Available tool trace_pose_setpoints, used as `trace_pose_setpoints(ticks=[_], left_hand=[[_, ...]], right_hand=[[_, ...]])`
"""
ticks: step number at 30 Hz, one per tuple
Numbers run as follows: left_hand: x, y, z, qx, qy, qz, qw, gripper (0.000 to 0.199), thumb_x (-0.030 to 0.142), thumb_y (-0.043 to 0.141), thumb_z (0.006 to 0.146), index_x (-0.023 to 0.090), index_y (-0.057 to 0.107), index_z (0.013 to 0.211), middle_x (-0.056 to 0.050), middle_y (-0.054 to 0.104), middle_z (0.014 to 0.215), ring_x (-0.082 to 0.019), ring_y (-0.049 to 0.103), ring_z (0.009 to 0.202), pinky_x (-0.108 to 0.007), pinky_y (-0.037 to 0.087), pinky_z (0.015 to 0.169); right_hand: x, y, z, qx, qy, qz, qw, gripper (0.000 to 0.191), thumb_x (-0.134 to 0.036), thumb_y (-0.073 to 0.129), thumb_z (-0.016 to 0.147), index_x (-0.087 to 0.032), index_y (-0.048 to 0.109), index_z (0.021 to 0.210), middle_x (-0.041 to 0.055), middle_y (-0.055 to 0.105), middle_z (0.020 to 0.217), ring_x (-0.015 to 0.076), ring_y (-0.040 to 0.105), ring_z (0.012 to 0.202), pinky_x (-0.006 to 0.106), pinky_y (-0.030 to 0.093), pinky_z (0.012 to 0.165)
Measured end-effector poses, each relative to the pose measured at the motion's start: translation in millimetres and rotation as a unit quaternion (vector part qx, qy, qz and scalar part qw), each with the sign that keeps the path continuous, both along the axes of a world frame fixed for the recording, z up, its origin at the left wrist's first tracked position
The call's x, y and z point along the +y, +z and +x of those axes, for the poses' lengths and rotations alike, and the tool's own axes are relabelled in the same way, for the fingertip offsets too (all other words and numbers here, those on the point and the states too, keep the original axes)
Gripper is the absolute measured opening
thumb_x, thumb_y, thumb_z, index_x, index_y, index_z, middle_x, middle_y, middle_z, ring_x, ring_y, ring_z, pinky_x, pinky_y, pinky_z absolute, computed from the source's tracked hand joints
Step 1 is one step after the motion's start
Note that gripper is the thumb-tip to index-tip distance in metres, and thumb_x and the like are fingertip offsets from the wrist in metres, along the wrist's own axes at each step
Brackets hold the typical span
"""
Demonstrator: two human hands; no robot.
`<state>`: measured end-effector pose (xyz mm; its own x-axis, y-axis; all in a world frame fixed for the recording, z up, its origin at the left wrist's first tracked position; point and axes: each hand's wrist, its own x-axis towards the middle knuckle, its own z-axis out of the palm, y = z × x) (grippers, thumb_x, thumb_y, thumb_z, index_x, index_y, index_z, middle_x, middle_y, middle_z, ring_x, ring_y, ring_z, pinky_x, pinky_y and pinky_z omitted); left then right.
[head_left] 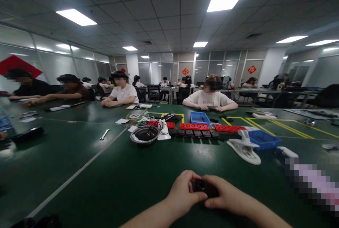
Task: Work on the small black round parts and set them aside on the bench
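Observation:
Close in front of me, both hands hold a small dark object with a round opening or lens-like ring facing me; its exact kind is too dark to tell. My left hand grips its left side, thumb across the front and fingers curled over the top. My right hand wraps the right side, its thumb low and its fingers over the top edge. The fingers cover much of the object. Below it lies the green tabletop.
Beyond my hands stand a metal bowl, a white clip-like stand, red socket strips, a black strip and blue trays. A wrench lies left. A person sits opposite.

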<state>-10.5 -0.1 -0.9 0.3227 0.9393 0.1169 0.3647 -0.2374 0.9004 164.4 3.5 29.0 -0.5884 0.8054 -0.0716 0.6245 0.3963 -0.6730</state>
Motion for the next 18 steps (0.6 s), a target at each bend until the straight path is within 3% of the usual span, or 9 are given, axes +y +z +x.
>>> trace_pose_setpoints(ticks=[8,18], left_hand=[[-2.6,5.1,-0.5,-0.005,-0.020,-0.006,1.000,0.030,0.021,0.066,0.057,0.017,0.054,0.085,0.002,0.049,0.079,-0.007,0.040,0.056,-0.018,0.033,0.052],[-2.2,5.6,0.2,-0.002,-0.020,-0.005,1.000,0.029,0.020,0.065,0.058,0.017,0.054,0.084,0.002,0.048,0.079,-0.007,0.041,0.056,-0.018,0.033,0.051]], right_hand=[[5.6,0.3,3.4,0.086,0.028,-0.085,0.992,0.040,-0.025,0.065,0.059,-0.015,0.054,0.096,-0.0004,0.053,0.081,0.0128,0.046,0.071,0.020,0.036,0.060],[5.3,0.5,0.5,0.057,0.022,-0.059,0.996,0.027,-0.012,0.056,0.061,-0.015,0.056,0.089,-0.0015,0.052,0.077,0.0117,0.046,0.068,0.020,0.036,0.060]])
